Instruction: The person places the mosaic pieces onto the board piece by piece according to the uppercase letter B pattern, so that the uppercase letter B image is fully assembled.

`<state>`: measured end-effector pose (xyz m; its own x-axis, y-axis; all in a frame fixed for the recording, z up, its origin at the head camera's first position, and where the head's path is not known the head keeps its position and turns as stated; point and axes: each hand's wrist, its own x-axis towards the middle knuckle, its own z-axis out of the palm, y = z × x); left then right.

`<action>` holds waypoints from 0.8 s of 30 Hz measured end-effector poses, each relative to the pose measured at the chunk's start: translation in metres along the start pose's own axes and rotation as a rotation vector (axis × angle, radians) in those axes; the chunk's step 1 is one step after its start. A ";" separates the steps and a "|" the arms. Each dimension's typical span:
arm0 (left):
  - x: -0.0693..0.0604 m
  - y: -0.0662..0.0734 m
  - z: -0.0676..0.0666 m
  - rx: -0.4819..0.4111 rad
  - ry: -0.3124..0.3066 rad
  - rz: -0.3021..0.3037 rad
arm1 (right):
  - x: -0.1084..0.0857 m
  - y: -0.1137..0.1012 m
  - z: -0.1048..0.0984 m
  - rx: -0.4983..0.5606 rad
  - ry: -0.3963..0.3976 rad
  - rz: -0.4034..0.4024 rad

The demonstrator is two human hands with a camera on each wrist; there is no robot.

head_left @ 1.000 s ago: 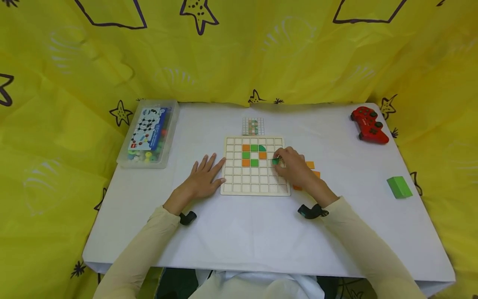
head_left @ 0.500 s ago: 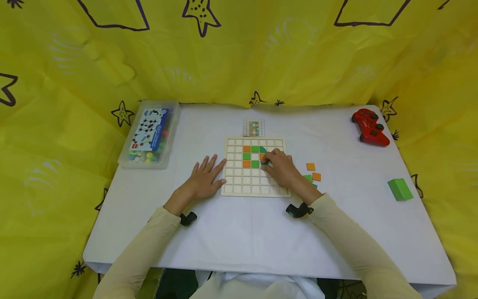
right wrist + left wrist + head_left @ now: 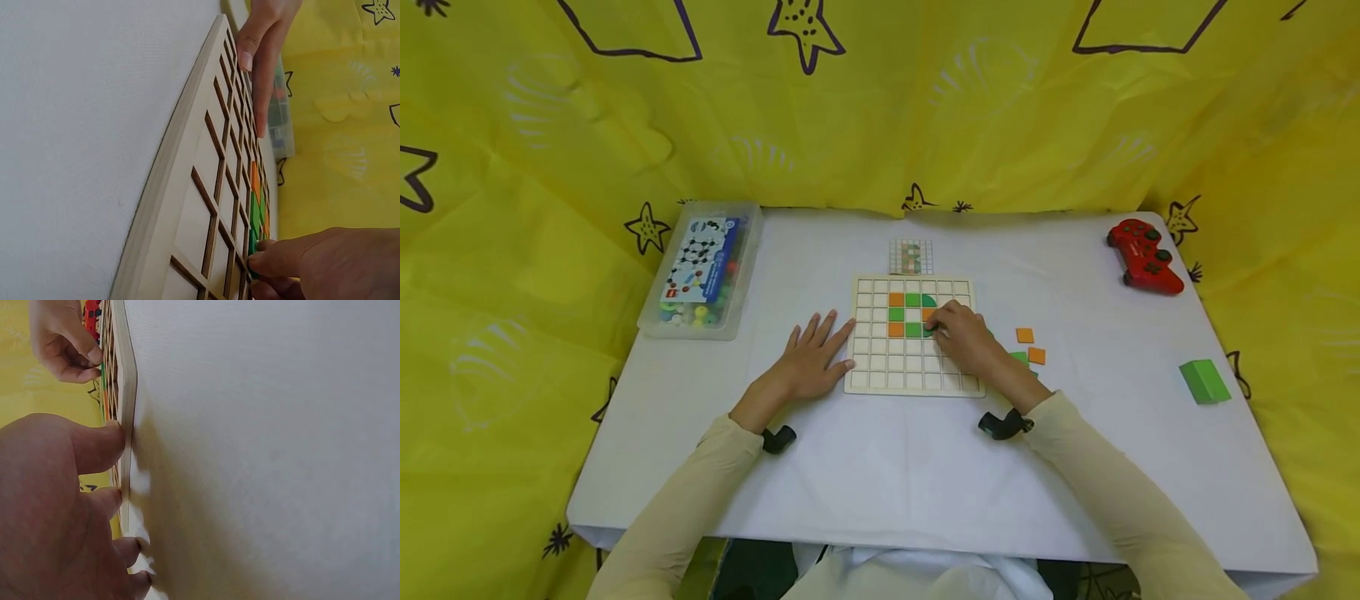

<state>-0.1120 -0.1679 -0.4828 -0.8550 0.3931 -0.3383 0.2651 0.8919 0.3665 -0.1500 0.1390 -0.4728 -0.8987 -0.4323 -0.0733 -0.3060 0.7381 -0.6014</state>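
Right hand [image 3: 967, 337]: thumb and forefinger bent together, pinching a small dark green piece [image 3: 252, 244]. My head feed puts that piece directly under the fingertips, at the near right corner of the tile pattern; fingers cover much of it, so I can't tell whether it sits fully in its cell.

Grid board [image 3: 887, 381] lies flat beneath those fingers. Just left of the fingertips I log a green square [image 3: 913, 330], then an orange square [image 3: 897, 330]. Directly beyond the fingertips, an orange tile [image 3: 928, 314], partly covered; past it, a green rounded piece [image 3: 928, 300].

Left hand [image 3: 805, 367]: released, fingers spread, palm down. On my left wrist feed the thumb [image 3: 100, 447] and forefinger meet the board's edge; the other visible fingertips rest on the white cloth [image 3: 269, 456] alongside.

Right of the right hand's fingers, near its wrist: two loose orange tiles, one farther [image 3: 1025, 335], one nearer [image 3: 1037, 356], and a green tile [image 3: 1018, 358] partly hidden by the forearm.

Farther out from the fingers: pattern card [image 3: 912, 257] just past the board; clear box [image 3: 700, 271] beyond the left fingertips, to their left; red controller [image 3: 1144, 254] and green block [image 3: 1204, 381] well off to the right of the right hand.
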 end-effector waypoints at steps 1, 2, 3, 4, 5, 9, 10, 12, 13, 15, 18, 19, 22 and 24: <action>0.000 0.000 0.000 -0.001 0.002 0.002 | 0.000 0.000 0.000 -0.005 0.005 -0.002; 0.000 0.000 0.000 -0.002 0.002 0.001 | 0.000 0.001 0.001 -0.009 0.007 -0.002; 0.000 0.000 0.000 -0.003 0.002 0.001 | -0.001 0.001 0.001 -0.011 0.009 -0.004; 0.000 0.000 0.000 -0.004 0.001 0.000 | -0.002 0.002 0.000 -0.012 0.010 -0.003; 0.000 0.000 0.001 -0.003 0.001 0.000 | -0.003 0.004 -0.002 -0.019 0.013 -0.004; 0.001 0.000 0.001 -0.009 0.003 0.000 | -0.012 0.015 -0.016 -0.006 0.009 0.035; 0.001 0.001 0.002 -0.010 0.005 0.000 | -0.015 0.020 -0.021 0.001 0.006 0.052; 0.000 0.001 0.001 -0.012 0.005 -0.003 | -0.022 0.029 -0.033 0.022 0.007 0.095; 0.000 0.001 0.001 -0.013 0.004 -0.004 | -0.026 0.035 -0.040 0.039 0.007 0.124; 0.000 0.001 0.001 -0.012 0.002 -0.006 | -0.036 0.046 -0.051 0.055 0.017 0.184; 0.000 0.001 0.001 -0.011 0.003 -0.005 | -0.052 0.064 -0.065 0.066 0.038 0.263; 0.000 0.000 0.002 -0.010 0.003 -0.004 | -0.058 0.070 -0.069 0.067 0.039 0.288; 0.000 0.000 0.002 -0.007 0.007 0.001 | -0.073 0.080 -0.078 0.057 0.026 0.328; 0.001 0.001 0.001 -0.008 0.008 0.004 | -0.082 0.083 -0.083 0.046 0.009 0.335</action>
<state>-0.1117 -0.1665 -0.4838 -0.8577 0.3945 -0.3297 0.2646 0.8885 0.3748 -0.1277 0.2787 -0.4512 -0.9496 -0.1651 -0.2665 0.0214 0.8139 -0.5806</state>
